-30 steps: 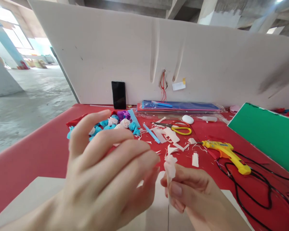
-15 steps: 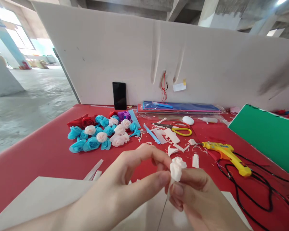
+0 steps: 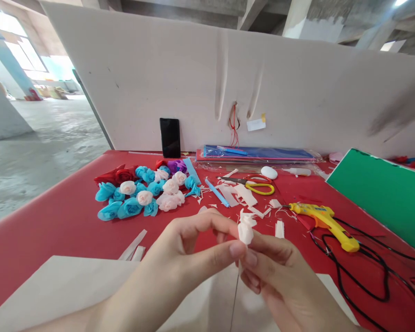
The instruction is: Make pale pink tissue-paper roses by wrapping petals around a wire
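Between my hands, over the near edge of the red table, is a small pale pink paper flower [image 3: 246, 229] on a thin stem. The thumb and index finger of my left hand [image 3: 193, 258] close on its left side. My right hand [image 3: 276, 267] pinches it just below the bloom, thumb against fingers, partly hiding the base. Below the hands a thin wire [image 3: 234, 299] hangs down in front of large pale sheets [image 3: 72, 281].
Blue, pink and red paper flowers [image 3: 131, 207] are heaped at left. Beyond my hands lie scissors [image 3: 260, 188], a blue pen [image 3: 217, 192] and paper scraps [image 3: 245, 196]. A yellow glue gun [image 3: 327, 221] with a looping black cord and a green board [image 3: 383, 198] are at right. A phone [image 3: 170, 138] leans at the back.
Both hands have shifted slightly up and left with the paper flower, which has turned a little between the fingers. Things on the table stay in place.
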A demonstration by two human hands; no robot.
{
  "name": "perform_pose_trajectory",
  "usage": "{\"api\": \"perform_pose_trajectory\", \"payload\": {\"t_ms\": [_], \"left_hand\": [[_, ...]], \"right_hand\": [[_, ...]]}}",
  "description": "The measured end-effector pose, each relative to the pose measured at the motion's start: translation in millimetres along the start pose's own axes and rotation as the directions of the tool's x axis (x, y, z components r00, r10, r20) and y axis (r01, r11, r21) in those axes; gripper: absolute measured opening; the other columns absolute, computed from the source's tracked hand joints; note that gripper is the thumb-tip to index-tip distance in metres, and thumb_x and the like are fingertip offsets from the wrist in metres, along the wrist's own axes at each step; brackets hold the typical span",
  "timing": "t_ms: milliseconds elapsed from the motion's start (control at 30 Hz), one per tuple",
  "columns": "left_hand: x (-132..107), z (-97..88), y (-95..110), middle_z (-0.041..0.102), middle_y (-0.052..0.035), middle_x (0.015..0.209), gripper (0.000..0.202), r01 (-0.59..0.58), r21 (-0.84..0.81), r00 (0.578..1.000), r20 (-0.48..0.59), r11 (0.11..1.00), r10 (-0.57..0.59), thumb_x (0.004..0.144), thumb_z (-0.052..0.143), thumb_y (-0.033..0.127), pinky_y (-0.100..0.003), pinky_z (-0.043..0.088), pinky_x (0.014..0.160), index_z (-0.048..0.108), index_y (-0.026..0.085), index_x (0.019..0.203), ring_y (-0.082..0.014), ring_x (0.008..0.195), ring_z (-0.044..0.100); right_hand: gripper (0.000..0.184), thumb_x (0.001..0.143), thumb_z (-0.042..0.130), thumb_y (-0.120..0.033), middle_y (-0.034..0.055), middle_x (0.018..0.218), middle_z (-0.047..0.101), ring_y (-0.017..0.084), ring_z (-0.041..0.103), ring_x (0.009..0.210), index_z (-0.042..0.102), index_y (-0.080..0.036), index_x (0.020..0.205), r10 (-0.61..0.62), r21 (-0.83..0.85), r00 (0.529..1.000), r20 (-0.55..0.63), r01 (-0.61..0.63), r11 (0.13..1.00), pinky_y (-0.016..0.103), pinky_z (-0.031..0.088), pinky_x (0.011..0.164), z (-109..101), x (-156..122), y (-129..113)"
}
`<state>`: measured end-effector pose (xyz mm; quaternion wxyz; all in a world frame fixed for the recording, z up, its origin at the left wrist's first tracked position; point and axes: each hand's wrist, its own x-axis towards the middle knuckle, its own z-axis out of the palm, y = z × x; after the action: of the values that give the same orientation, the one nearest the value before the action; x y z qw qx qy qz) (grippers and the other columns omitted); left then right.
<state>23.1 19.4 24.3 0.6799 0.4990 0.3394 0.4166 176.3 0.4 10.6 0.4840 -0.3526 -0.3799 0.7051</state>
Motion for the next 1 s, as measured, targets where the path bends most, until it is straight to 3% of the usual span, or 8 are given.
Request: {"api": "perform_pose_trajectory", "payload": {"t_ms": [100,267,600,767,867,1000], "left_hand": [[-1.3,-0.6,0.3,0.069,0.0018,0.077,0.010,0.032,-0.044,0.999,0.038,0.999,-0.030,0.077,0.077,0.031,-0.023,0.052,0.072,0.075,0.022,0.074,-0.0164,0.077,0.065],[-5.6,-0.2,3.4,0.071,0.0006,0.070,0.014,0.094,-0.154,0.978,0.197,0.984,-0.063,0.083,0.072,0.029,-0.024,0.053,0.072,0.076,0.020,0.074,-0.0144,0.068,0.065],[-5.3,-3.0,3.2,0.063,0.0015,0.073,0.014,0.101,-0.185,0.965,0.257,0.977,-0.051,0.084,0.071,0.027,-0.019,0.052,0.070,0.079,0.022,0.075,-0.0115,0.070,0.061],[-2.5,-4.5,5.7,0.056,0.0014,0.079,0.012,0.101,-0.171,0.940,0.338,0.980,-0.038,0.085,0.070,0.023,-0.017,0.054,0.071,0.081,0.021,0.078,-0.0094,0.071,0.056],[-0.1,-4.2,4.0,0.056,0.0030,0.080,0.012,0.085,-0.189,0.950,0.312,0.978,-0.023,0.086,0.069,0.024,-0.016,0.053,0.071,0.080,0.024,0.082,-0.0080,0.071,0.057],[-0.6,-2.4,-2.1,0.063,0.0035,0.075,0.008,0.081,-0.159,0.982,0.179,0.984,-0.052,0.082,0.073,0.030,-0.019,0.053,0.072,0.077,0.023,0.079,-0.0113,0.073,0.062]], "right_hand": [[0.013,0.061,0.087,-0.039,-0.0037,0.055,0.051,0.007,0.034,0.052,0.078,-0.029,0.062,0.057,0.066,0.998,0.012,-0.057,0.996,0.022,0.026,0.050,0.5,0.6,-0.4],[0.025,0.049,0.091,-0.041,-0.0039,0.055,0.052,0.008,0.035,0.053,0.074,-0.025,0.056,0.150,0.100,0.988,0.043,-0.153,0.983,0.024,0.027,0.052,4.1,0.5,-3.5],[0.014,0.064,0.086,-0.028,-0.0056,0.054,0.049,0.006,0.033,0.052,0.074,-0.023,0.058,0.140,0.141,0.964,0.224,-0.174,0.975,0.022,0.025,0.051,-0.4,2.8,-3.7],[0.010,0.066,0.085,-0.024,-0.0027,0.060,0.062,0.005,0.041,0.053,0.077,-0.027,0.061,0.101,0.202,0.951,0.291,-0.165,0.965,0.021,0.023,0.051,-1.4,4.4,-3.0],[0.011,0.061,0.088,-0.025,-0.0018,0.061,0.064,0.006,0.046,0.056,0.077,-0.027,0.061,0.126,0.202,0.958,0.257,-0.181,0.963,0.020,0.026,0.052,-0.6,4.4,-3.8],[0.013,0.059,0.089,-0.029,-0.0031,0.060,0.061,0.006,0.042,0.057,0.077,-0.028,0.059,0.137,0.189,0.981,0.138,-0.162,0.968,0.019,0.028,0.055,0.9,4.1,-5.1]]}}
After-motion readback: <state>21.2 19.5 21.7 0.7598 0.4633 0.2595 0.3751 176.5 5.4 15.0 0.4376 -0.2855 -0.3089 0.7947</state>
